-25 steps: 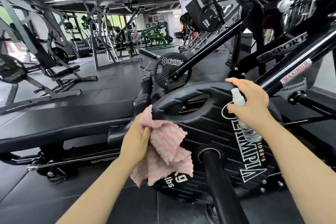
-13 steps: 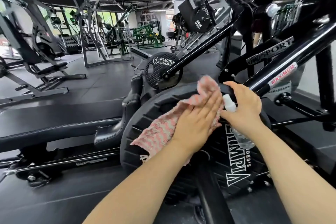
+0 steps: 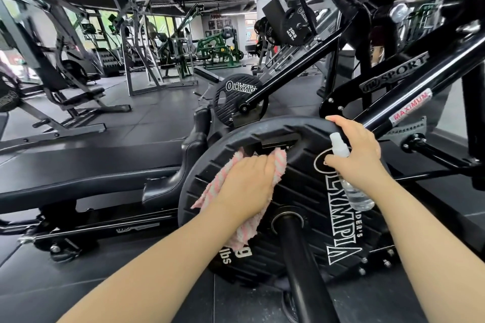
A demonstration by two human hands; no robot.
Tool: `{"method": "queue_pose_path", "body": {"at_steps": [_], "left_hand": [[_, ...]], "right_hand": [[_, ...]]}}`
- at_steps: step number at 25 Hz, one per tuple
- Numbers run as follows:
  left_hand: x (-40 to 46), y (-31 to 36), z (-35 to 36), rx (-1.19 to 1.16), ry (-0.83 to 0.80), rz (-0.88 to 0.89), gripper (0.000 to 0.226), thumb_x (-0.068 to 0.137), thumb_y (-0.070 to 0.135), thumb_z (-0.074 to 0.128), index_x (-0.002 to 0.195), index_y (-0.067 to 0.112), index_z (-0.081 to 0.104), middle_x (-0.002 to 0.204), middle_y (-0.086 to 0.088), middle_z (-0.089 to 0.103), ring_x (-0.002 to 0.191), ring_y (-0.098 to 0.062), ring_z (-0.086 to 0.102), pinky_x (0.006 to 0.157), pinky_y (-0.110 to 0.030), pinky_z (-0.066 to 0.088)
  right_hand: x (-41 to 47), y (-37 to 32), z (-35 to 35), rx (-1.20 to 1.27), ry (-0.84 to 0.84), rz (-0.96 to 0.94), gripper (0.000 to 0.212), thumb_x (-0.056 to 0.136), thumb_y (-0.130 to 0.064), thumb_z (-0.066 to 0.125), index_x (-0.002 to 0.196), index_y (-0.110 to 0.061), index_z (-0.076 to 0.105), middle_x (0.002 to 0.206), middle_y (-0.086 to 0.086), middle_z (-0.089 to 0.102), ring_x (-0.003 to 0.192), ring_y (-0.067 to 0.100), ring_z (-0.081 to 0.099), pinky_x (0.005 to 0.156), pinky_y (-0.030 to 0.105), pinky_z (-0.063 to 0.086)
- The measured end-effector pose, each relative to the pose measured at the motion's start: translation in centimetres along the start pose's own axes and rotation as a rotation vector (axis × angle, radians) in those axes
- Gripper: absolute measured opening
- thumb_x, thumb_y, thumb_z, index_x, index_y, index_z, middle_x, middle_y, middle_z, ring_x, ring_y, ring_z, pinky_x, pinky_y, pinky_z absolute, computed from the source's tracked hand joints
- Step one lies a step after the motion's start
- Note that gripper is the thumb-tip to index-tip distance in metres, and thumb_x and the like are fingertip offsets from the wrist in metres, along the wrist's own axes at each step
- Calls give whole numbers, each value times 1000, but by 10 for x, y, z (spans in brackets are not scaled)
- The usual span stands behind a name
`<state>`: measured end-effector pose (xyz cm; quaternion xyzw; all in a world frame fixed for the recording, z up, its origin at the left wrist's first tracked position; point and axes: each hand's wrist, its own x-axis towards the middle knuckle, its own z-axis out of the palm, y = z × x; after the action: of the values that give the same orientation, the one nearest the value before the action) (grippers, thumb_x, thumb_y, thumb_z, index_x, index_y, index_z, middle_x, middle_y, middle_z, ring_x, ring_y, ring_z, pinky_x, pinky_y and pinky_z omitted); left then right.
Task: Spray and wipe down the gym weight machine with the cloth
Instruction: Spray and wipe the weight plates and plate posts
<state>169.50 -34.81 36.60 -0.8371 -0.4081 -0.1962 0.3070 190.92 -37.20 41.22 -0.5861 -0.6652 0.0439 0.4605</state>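
A large black Olympia weight plate (image 3: 301, 191) sits on the machine's black bar (image 3: 301, 270) in front of me. My left hand (image 3: 246, 186) presses a pink-and-white striped cloth (image 3: 217, 183) flat against the plate's face, just below its grip slot. My right hand (image 3: 359, 149) holds a small clear spray bottle (image 3: 358, 196), white nozzle up and pointing left, against the plate. Its index finger hooks over the plate's top rim. The machine's black frame (image 3: 409, 102) slants up to the right.
A black padded bench (image 3: 91, 165) lies to the left of the plate. A second Olympia plate (image 3: 236, 97) hangs on a slanted arm behind. More machines stand across the dark rubber floor (image 3: 157, 118) further back.
My left hand has slid the cloth from the plate's upper right rim down and left onto its face. My right hand has stayed at the top rim with the bottle.
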Motion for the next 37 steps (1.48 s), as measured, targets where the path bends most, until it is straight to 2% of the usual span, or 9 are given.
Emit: {"method": "queue_pose_path", "body": {"at_steps": [5, 11, 15, 18, 24, 26, 30, 33, 37], "left_hand": [[-23, 2, -40, -63, -46, -137, 42, 82, 7, 34, 113, 8, 62, 100, -5, 65, 93, -23, 62, 90, -29, 36], [9, -34, -118, -795, 381, -911, 39, 102, 30, 33, 101, 4, 62, 100, -10, 63, 100, -30, 58, 76, -32, 37], [92, -16, -114, -785, 372, -705, 32, 101, 32, 34, 104, 7, 53, 95, 0, 57, 94, -23, 53, 74, -27, 33], [112, 3, -81, -592, 116, -458, 48, 96, 36, 48, 132, 6, 38, 128, -11, 47, 115, -30, 48, 94, -40, 40], [84, -21, -75, -210, -248, 109, 74, 82, 28, 50, 149, 28, 17, 150, 1, 30, 126, -23, 43, 87, -34, 45], [89, -19, -72, -74, -304, 53, 81, 79, 26, 59, 148, 24, 16, 146, -2, 33, 121, -26, 48, 82, -36, 47], [94, -5, -66, 40, -144, -19, 50, 86, 31, 59, 127, 14, 36, 116, -7, 51, 102, -32, 59, 63, -36, 35], [78, -19, -71, 0, -138, -97, 49, 88, 36, 57, 127, 17, 34, 117, -6, 50, 104, -32, 57, 64, -36, 34], [21, -49, -63, -177, -142, -389, 45, 87, 32, 55, 126, 16, 38, 116, -7, 49, 104, -31, 54, 72, -38, 41]], "right_hand": [[0, 2, 2, -33, 16, -16, 69, 67, -9, 70, 132, -23, 51, 124, 0, 54, 114, 19, 42, 89, 21, 20], [6, 3, 12, -139, 10, 4, 79, 56, -32, 64, 133, -25, 46, 123, 0, 52, 119, 27, 45, 104, 50, 30], [5, 3, 10, -173, -22, 22, 81, 63, -21, 75, 137, -25, 42, 129, -1, 48, 126, 25, 40, 109, 51, 25], [4, 3, 8, -159, -26, 10, 81, 63, -27, 74, 138, -25, 41, 131, 0, 48, 127, 25, 39, 109, 51, 25], [4, 5, 9, -168, -27, 5, 82, 63, -22, 77, 137, -26, 41, 131, -1, 47, 127, 26, 39, 108, 52, 25], [3, 3, 10, -161, -12, 7, 82, 60, -30, 72, 136, -26, 42, 128, -1, 48, 125, 26, 41, 107, 52, 26], [2, 4, 5, -86, 21, 9, 77, 59, -31, 66, 134, -27, 46, 128, -3, 50, 124, 23, 41, 107, 42, 27], [0, 4, -3, -13, 34, 20, 73, 67, -8, 73, 132, -27, 50, 129, -4, 51, 122, 20, 39, 99, 31, 23], [-2, 6, -2, 39, 12, 45, 71, 68, -11, 70, 133, -29, 48, 129, -5, 48, 122, 20, 36, 101, 32, 22]]}}
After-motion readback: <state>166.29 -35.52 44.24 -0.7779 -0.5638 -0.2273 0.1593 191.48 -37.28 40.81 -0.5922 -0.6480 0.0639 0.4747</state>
